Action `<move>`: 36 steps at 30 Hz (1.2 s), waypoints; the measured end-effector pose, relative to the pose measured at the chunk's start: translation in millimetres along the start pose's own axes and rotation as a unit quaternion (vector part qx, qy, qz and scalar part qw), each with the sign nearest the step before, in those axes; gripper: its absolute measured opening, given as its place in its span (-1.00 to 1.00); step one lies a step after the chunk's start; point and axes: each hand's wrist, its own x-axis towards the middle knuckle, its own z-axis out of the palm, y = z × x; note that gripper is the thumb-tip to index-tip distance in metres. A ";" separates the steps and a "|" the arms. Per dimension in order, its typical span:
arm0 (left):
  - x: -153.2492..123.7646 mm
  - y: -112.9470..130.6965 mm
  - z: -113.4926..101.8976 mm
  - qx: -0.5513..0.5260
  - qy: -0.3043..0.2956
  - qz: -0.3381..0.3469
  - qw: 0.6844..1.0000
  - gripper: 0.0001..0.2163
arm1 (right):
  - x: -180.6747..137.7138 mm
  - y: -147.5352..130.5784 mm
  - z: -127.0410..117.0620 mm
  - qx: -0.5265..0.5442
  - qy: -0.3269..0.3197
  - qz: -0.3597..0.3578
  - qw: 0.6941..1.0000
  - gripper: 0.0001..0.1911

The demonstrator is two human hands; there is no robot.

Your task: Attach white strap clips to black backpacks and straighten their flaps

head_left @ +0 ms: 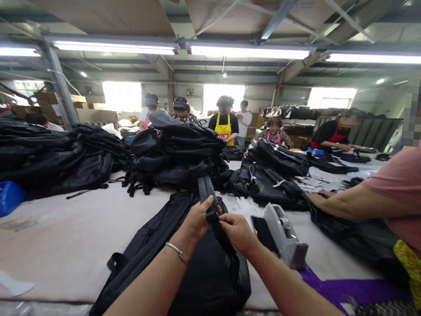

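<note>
A black backpack (pixel 205 269) lies on the table right before me, its lower part at the front edge. My left hand (pixel 199 218), with a silver bangle at the wrist, is closed round a dark shoulder strap (pixel 204 188) that rises from the bag. Close beside it, my right hand (pixel 238 231) pinches the black webbing (pixel 220 232) of the same strap, just below the left thumb. The fingertips of both hands nearly meet at the strap's buckle area, whose detail is too small to make out.
Piles of black bags (pixel 184 150) stand behind. A grey tape dispenser (pixel 285 235) and a dark phone-like slab (pixel 263 232) lie to the right; a blue tape dispenser (pixel 4 200) sits left. A co-worker in pink (pixel 416 186) handles a black bag at right. Other people work across the table.
</note>
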 end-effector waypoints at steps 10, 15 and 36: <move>-18.5 7.3 12.9 -0.013 -0.034 -0.058 0.998 -0.61 | -13.2 3.7 -5.6 -0.055 0.074 -0.094 0.991 -0.78; -9.9 6.3 21.6 -0.042 0.008 -0.061 0.997 -0.61 | -16.4 -4.8 -5.6 -0.139 0.087 -0.139 0.977 -0.86; -6.0 -0.1 23.9 -0.082 0.041 -0.060 0.994 -0.68 | -9.1 2.0 -3.6 -0.148 0.078 -0.004 0.986 -0.75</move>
